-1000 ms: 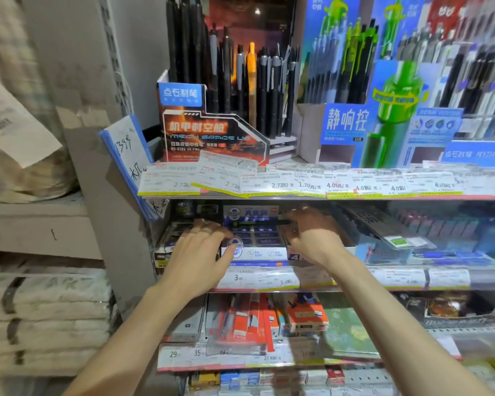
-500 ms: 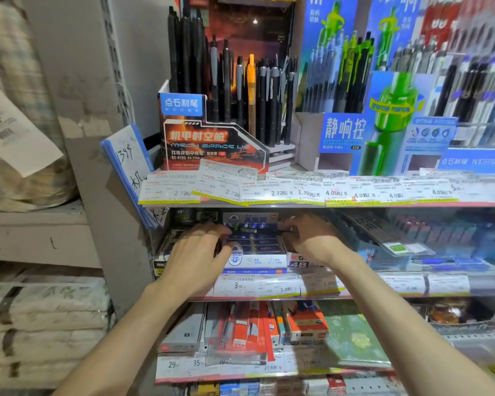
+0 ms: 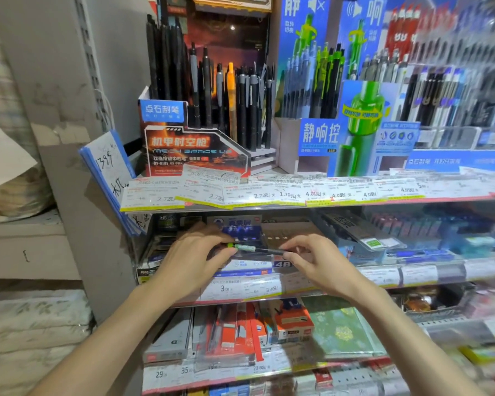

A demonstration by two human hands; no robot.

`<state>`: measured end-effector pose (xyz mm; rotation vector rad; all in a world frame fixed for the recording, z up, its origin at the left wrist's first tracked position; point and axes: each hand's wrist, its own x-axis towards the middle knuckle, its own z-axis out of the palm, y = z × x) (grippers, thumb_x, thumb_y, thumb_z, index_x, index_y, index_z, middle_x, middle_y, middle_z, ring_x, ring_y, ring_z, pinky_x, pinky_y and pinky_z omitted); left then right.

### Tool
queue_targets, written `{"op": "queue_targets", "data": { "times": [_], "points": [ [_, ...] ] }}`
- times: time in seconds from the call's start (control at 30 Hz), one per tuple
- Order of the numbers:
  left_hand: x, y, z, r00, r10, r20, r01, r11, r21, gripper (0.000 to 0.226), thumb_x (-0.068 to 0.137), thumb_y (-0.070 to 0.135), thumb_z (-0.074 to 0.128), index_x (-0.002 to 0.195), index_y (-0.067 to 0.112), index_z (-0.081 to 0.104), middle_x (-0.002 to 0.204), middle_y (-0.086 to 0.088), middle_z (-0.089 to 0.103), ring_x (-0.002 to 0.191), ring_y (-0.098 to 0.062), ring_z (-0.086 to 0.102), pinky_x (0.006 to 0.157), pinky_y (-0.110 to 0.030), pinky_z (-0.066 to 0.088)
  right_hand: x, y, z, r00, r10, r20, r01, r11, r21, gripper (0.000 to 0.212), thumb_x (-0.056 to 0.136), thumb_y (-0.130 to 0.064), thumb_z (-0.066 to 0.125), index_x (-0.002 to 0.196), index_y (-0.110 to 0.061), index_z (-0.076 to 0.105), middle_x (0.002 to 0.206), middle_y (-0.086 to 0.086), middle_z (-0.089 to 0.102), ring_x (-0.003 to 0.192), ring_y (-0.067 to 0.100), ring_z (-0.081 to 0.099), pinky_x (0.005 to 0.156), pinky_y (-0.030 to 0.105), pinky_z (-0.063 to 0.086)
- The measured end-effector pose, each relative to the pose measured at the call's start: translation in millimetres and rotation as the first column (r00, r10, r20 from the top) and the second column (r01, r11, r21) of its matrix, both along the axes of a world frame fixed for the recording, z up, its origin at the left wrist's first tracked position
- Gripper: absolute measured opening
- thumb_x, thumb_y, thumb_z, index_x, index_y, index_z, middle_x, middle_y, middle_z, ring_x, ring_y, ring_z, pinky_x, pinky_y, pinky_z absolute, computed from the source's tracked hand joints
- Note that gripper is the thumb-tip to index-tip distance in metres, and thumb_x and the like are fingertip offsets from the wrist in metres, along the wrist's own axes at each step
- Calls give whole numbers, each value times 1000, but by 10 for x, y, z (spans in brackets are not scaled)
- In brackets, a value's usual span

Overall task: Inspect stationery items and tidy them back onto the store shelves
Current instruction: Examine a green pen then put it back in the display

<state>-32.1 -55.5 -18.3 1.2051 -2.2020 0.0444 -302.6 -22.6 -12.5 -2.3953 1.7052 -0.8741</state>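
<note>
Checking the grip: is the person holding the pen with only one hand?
No, the left hand and the right hand each pinch an end of the pen.

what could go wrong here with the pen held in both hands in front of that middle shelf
1. The left hand and right hand pinch only the ends of the pen, so it might slip and drop among the boxes on the shelf below it.
2. The price tags on the upper shelf edge hang loose and overlapping just above the hands; lifting the pen could knock them off.
</note>
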Motion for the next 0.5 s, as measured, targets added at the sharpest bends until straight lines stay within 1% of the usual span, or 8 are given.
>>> {"op": "queue_targets", "data": {
  "times": [0.1, 0.2, 0.23, 0.27, 0.3, 0.37, 0.43, 0.5],
  "points": [
    [0, 112, 44, 999, -29, -32, 28, 999, -42, 51, 88, 63, 41, 109, 29, 72, 94, 8, 72, 89, -16, 63, 80, -35, 50, -12, 97, 21, 1000, -4, -7, 4, 999, -51, 19, 96, -33, 62, 112, -30, 71, 101, -18, 63, 100, 9, 55, 88, 29, 44],
    [4, 209, 127, 993, -83, -89, 80, 996, -42, 41, 90, 60, 47, 106, 31, 70, 91, 17, 67, 87, -5, 58, 77, -30, 48, 57, 199, 86, 997, 72, 16, -70, 993, -99, 17, 95, -35, 64, 109, -28, 71, 98, -21, 61, 94, 1, 56, 83, 22, 45],
    [-1, 250, 158, 989, -106, -105, 103, 994, -37, 34, 92, 57, 51, 106, 32, 70, 92, 21, 64, 87, 1, 56, 77, -27, 47, 91, 233, 108, 995, 97, 33, -93, 990, -105, 17, 94, -34, 65, 108, -27, 71, 97, -20, 61, 92, 1, 58, 81, 21, 46],
    [-12, 292, 192, 984, -131, -123, 129, 991, -28, 27, 93, 53, 54, 105, 33, 69, 91, 25, 62, 86, 3, 56, 76, -25, 47, 126, 272, 138, 992, 118, 52, -112, 987, -112, 17, 94, -33, 66, 108, -26, 72, 95, -20, 61, 91, 2, 59, 80, 21, 47],
    [-22, 330, 223, 977, -154, -145, 154, 988, -13, 20, 94, 49, 56, 103, 35, 68, 90, 26, 61, 86, 3, 57, 75, -25, 48, 157, 312, 173, 988, 135, 77, -125, 985, -120, 16, 94, -32, 67, 107, -25, 72, 94, -19, 61, 90, 3, 60, 79, 21, 48],
    [-40, 410, 308, 959, -190, -210, 201, 979, 30, 12, 94, 45, 58, 98, 37, 67, 90, 23, 63, 85, -2, 61, 74, -28, 51, 205, 399, 257, 978, 162, 135, -144, 981, -129, 15, 92, -32, 69, 105, -26, 74, 89, -18, 63, 87, 6, 61, 77, 23, 49],
    [-56, 486, 421, 934, -218, -284, 248, 966, 71, 9, 94, 43, 59, 95, 38, 67, 89, 17, 68, 82, -9, 65, 75, -36, 53, 222, 487, 360, 968, 177, 176, -156, 979, -128, 13, 91, -32, 71, 102, -27, 75, 87, -17, 65, 84, 8, 62, 76, 26, 50],
    [-79, 561, 549, 908, -246, -338, 294, 951, 96, 7, 93, 41, 60, 93, 38, 67, 84, 11, 70, 77, -12, 67, 74, -39, 54, 219, 574, 482, 964, 183, 191, -160, 979, -130, 11, 90, -35, 72, 98, -28, 75, 86, -18, 68, 82, 9, 64, 74, 27, 51]
  ]
}}
